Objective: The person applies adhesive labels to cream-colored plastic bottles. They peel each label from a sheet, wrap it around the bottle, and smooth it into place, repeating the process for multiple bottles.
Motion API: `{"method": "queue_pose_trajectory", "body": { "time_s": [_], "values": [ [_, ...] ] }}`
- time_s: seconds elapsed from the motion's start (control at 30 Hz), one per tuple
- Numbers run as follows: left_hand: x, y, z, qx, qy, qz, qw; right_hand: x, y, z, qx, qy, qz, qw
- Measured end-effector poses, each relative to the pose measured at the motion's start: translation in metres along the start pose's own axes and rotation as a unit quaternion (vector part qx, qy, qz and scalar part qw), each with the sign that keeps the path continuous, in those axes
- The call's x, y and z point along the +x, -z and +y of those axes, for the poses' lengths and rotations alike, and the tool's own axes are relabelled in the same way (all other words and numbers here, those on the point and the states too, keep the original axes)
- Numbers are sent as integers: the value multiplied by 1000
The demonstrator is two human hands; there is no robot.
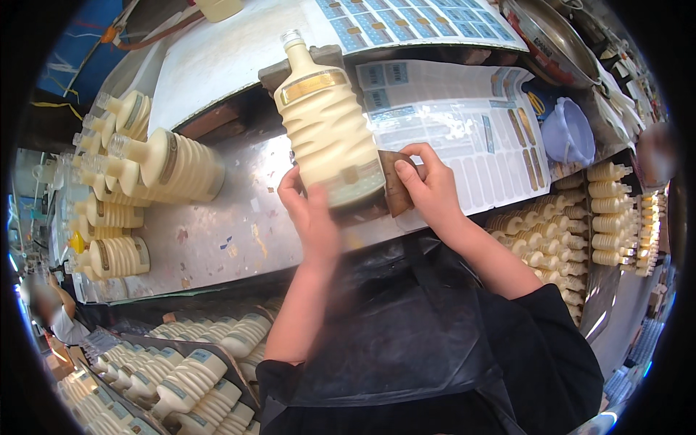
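A cream bottle [328,123] with wavy ribs lies in front of me, its clear neck pointing away. It wears a gold label [314,87] at the shoulder and a pale blue-grey label [349,180] near its base. A grey padded block [330,56] supports it at the shoulder end. My left hand [313,217] grips the lower left side of the bottle, slightly blurred. Between thumb and fingers, my right hand [429,185] pinches a flat brown piece [397,183], its edge against the base's right side. Whether it is wood or leather is unclear.
Label sheets [464,130] cover the right of the worn metal table [196,246], with more [424,22] on the white board behind. Several cream bottles [174,167] stand at left. Racks of bottles fill lower left [192,384] and right [540,235]. A lavender bucket [569,130] sits right.
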State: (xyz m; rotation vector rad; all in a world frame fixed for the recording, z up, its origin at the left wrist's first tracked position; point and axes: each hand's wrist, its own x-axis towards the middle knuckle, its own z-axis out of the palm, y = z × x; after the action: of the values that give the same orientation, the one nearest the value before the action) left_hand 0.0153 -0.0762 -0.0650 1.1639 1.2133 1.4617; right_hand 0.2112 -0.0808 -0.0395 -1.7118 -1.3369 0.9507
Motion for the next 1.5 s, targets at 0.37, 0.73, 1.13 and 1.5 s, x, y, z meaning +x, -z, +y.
{"method": "queue_pose_trajectory", "body": {
  "time_s": [0.37,0.73,1.13,1.5],
  "values": [
    [2,26,-19,174,-93,-67,978,11,1,-4,130,114,-15,985],
    [10,24,9,323,-272,-26,906,-26,-15,-65,-72,566,91,816],
    [12,22,31,287,-241,-41,926,-6,13,-65,80,273,1,959],
    [19,8,22,370,-312,-33,874,4,13,-1,112,32,-133,984]
  ]
}}
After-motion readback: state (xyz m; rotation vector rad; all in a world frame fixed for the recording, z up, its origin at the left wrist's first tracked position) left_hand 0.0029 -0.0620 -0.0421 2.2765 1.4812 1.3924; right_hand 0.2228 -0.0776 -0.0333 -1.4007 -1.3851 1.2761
